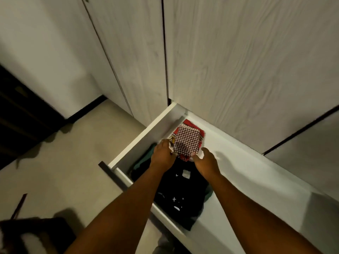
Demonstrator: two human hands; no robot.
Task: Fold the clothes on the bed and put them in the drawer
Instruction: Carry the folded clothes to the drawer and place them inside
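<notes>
One checked cloth [186, 142], left hand [162, 155] gripping; one drawer [139, 137].

A tall wardrobe [238, 61] with pale, wood-grained doors split by thin dark seams fills the view ahead. Left of the wardrobe, a plain pale wall [45, 52] runs down to a dark skirting board [86, 109], and further left is something dark and door-like [18, 116], too dim to make out. A beige floor [64, 162] spreads from the wardrobe's foot in dim, warm light with soft shadows across it.
</notes>
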